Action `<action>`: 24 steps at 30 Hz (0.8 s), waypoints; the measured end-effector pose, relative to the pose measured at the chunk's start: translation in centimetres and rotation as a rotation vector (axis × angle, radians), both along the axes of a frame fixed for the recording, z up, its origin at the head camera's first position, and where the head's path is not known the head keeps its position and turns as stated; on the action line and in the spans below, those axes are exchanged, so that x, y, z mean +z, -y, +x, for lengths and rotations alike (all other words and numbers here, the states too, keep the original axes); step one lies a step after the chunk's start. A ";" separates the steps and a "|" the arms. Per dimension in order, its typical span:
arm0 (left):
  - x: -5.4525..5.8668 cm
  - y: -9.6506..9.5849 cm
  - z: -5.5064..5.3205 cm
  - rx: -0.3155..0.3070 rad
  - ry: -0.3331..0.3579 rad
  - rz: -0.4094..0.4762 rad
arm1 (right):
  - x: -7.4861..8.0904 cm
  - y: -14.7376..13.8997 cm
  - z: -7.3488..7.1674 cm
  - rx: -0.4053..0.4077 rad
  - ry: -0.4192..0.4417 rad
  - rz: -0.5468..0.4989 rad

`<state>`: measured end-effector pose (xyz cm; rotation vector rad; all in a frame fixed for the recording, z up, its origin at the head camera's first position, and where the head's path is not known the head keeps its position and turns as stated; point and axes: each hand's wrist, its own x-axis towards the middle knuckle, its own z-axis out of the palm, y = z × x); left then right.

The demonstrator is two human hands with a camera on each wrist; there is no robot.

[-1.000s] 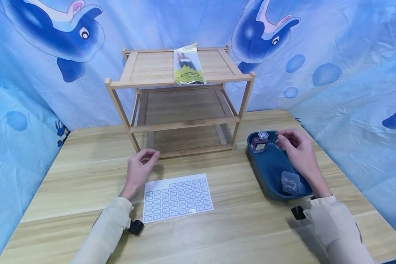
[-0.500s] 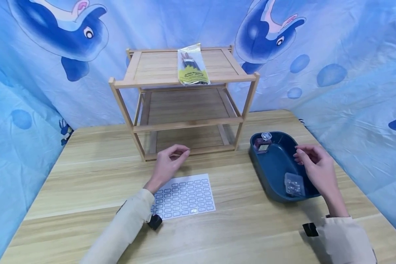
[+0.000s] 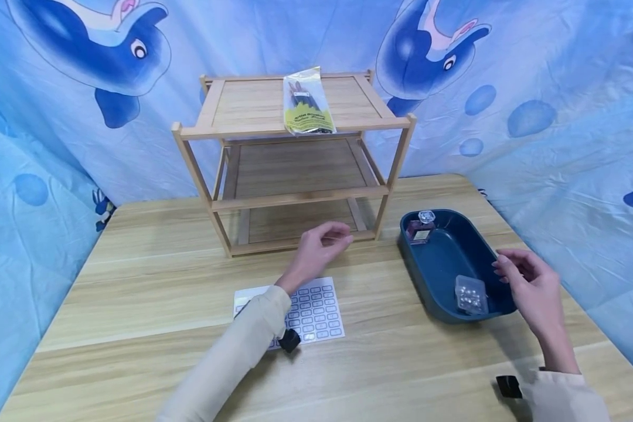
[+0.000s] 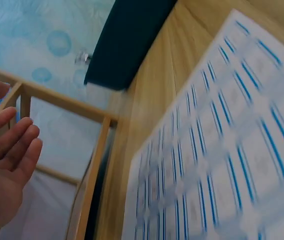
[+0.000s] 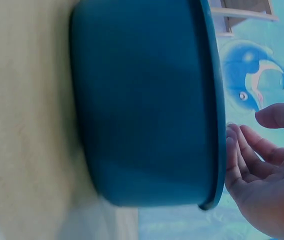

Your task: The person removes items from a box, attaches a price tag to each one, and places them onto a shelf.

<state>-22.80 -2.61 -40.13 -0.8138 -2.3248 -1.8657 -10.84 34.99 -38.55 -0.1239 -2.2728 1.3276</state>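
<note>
My left hand [image 3: 320, 251] reaches over the label sheet [image 3: 323, 310], fingers loosely bent and holding nothing. In the left wrist view, the thumb stands apart from the fingers [image 4: 14, 145]. Beside the right rim of a dark teal plastic basin [image 3: 442, 264] is my right hand [image 3: 534, 293]. Its fingers are relaxed, with nothing between them and the thumb; in the right wrist view they overlap the basin's rim. Inside the basin, a pink perfume bottle [image 3: 418, 232] with a faceted clear stopper stands at the far left corner. A clear plastic box [image 3: 471, 295] of small shiny pieces lies near the front.
A three-tier wooden shelf [image 3: 300, 198] stands at the back of the wooden table [image 3: 137, 275]. On its top tier lies a clear and yellow packet of artist brushes [image 3: 308, 105]. A blue dolphin-print curtain [image 3: 564, 76] hangs behind and at both sides.
My left hand has moved right, from the sheet's left side to over its right part. The right hand has drawn back from above the basin to its right rim. The basin's contents stay put.
</note>
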 end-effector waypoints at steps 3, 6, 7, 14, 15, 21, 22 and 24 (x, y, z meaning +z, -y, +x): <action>0.0 -1.2 0.0 -0.033 0.019 -0.001 | -0.4 -0.3 0.6 -0.076 0.024 -0.006; 0.0 -2.3 -0.2 -0.057 0.027 0.000 | -0.6 -0.5 1.1 -0.164 0.039 -0.018; -0.1 -2.7 -0.2 -0.064 0.026 0.007 | -0.7 -0.5 1.3 -0.191 0.042 -0.016; -0.5 -5.2 -0.3 -0.093 0.040 0.029 | -2.0 -0.8 2.2 -0.296 0.059 0.010; -0.4 -5.5 -0.3 -0.096 0.043 0.032 | -2.2 -0.9 2.2 -0.306 0.064 0.000; -0.3 -7.6 -0.7 -0.101 0.062 0.057 | -2.5 -1.3 2.7 -0.335 0.071 -0.027; -0.4 -7.9 -0.8 -0.103 0.064 0.064 | -2.6 -1.4 2.8 -0.334 0.076 -0.024; -0.4 -8.6 -0.8 -0.105 0.072 0.070 | -2.8 -1.5 3.1 -0.336 0.089 -0.023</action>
